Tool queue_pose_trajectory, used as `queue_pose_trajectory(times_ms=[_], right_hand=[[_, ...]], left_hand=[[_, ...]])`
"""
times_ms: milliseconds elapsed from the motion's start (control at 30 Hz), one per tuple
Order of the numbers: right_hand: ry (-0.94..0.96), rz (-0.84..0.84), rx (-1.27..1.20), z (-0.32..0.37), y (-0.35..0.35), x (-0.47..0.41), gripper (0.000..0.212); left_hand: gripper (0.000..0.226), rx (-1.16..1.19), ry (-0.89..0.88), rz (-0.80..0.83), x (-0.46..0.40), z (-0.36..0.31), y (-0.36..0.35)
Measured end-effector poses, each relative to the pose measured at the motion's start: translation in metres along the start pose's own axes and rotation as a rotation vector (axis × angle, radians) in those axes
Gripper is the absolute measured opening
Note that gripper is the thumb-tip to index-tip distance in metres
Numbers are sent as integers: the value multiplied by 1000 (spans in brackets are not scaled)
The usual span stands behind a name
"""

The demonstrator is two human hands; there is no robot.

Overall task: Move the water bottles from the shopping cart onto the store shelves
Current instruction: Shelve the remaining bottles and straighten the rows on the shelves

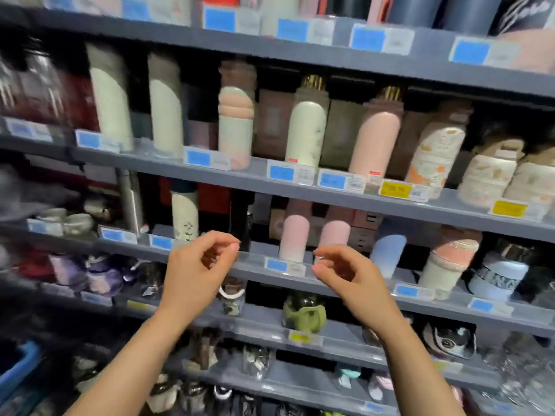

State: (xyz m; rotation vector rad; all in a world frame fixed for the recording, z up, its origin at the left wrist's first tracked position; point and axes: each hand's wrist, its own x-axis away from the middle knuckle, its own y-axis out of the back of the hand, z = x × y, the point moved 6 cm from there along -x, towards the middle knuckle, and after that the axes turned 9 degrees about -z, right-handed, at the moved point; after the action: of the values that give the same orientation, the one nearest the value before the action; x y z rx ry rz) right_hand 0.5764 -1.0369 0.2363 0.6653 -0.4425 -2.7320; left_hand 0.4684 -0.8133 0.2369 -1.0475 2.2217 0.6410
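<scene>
Grey store shelves (258,187) fill the view, stocked with upright water bottles. Two pink bottles (293,229) stand on the middle shelf, a blue bottle (387,250) to their right and a cream bottle with a flower print (184,216) to their left. My left hand (198,268) and my right hand (351,277) are raised in front of that shelf's edge, fingers loosely curled, holding nothing. A gap of shelf lies between them. The shopping cart is out of view.
Blue and yellow price tags (280,172) line the shelf edges. Cream and pink bottles (374,142) stand one shelf up. A green container (303,313) and wrapped items sit on lower shelves. A blue basket edge (18,367) shows at lower left.
</scene>
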Motion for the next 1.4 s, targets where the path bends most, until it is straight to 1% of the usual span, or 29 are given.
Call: queue_pose_trajectory(times_ms=[67,133,167,233,333,400,533,633,733,833,900,1000,1067,1133,1233,1300,1400], right_hand=[[95,16,9,38,-42,-28,15],[200,19,10,84,-83,-58,15],[253,12,13,108,-102,-73,15],[365,-21,16,156,-138,-104,15],[492,-109,-3,224,-188,-147,11],[551,-169,3,262,-219,-173,11],[632,-263,112,316,-262,-221,24],[659,-348,143,342,-272,-254,37],[666,-396,210,370,-280,-286,50],[694,-388,343,395,-296,-319,66],[709,-396,394,406,-309,-341,75],[668,-446,370,406,-323,-369,86],[633,-511,390,400,-328,-381,100],[641,-561,426,395,-334,-387,108],[593,-553,503,393,-339,-396,118],[554,-534,538,393,-338,-398,122],[536,-514,536,394,-337,-399,120]], left_hand=[[5,-24,-24,-72,-33,14,45],[8,-55,-100,-176,-78,23,91],[5,-64,-135,-233,-103,28,114],[7,-94,-232,-310,-156,33,155],[15,-122,-335,-328,-231,43,199],[6,-153,-407,-338,-274,52,221],[19,-175,-496,-366,-350,65,246],[38,-289,-583,-425,-405,70,255],[58,-492,-595,-406,-456,98,255],[64,-666,-658,-382,-478,128,249],[62,-649,-722,-452,-479,134,248],[59,-580,-794,-541,-479,134,248],[59,-579,-832,-570,-481,134,248],[59,-578,-838,-590,-481,135,247],[59,-568,-842,-612,-480,134,246],[57,-568,-850,-617,-481,134,246],[57,-586,-840,-611,-480,135,247]])
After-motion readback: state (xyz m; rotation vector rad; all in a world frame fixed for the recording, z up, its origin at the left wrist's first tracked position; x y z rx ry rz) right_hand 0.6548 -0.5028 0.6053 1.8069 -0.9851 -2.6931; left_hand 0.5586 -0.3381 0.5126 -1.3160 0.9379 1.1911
